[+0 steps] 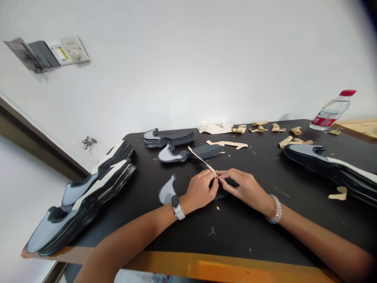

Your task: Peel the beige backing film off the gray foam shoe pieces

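My left hand (202, 189) and my right hand (245, 186) meet over the middle of the table, fingertips pinched together. Between them is the lower end of a thin cream strip (202, 160), which slants up to the left. Beneath the hands lies a flat cut piece with a light grey end (167, 191) and a dark part; my left hand and wrist cover much of it. Just beyond are a small stack of grey and black cut pieces (172, 155) and a cream backing piece (228, 144). The exact contact at the fingertips is partly hidden.
Tall stacks of cut pieces (85, 212) stand at the left edge, another stack (332, 169) at the right. One more stack (169, 138) sits at the back. Curled cream scraps (259, 128) and a red-capped water bottle (331, 112) are near the wall.
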`<state>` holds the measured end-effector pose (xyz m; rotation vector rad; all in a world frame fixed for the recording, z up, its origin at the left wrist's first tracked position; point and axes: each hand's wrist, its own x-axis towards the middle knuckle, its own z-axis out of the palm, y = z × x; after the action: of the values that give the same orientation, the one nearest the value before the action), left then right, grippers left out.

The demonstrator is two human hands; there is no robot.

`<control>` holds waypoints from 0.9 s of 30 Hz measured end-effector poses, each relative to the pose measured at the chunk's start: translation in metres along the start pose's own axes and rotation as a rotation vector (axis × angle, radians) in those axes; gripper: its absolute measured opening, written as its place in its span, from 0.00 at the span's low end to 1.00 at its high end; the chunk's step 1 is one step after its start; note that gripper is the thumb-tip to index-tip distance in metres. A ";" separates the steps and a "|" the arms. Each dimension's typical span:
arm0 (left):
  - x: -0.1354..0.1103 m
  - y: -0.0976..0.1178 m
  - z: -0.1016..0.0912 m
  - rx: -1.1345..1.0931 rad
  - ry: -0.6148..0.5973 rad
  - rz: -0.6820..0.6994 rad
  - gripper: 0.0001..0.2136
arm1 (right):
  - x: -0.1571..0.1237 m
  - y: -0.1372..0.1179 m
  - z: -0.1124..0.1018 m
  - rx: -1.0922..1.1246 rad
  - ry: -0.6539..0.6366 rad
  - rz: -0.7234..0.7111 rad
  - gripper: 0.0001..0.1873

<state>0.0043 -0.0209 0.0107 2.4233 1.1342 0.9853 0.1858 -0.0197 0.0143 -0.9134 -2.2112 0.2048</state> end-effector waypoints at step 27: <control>0.000 -0.008 0.004 -0.035 0.126 -0.068 0.25 | 0.005 0.046 -0.017 0.085 0.089 0.144 0.06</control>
<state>0.0027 -0.0151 0.0034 2.3081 1.2212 1.1397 0.2199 0.0153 0.0112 -1.0162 -2.0412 0.3177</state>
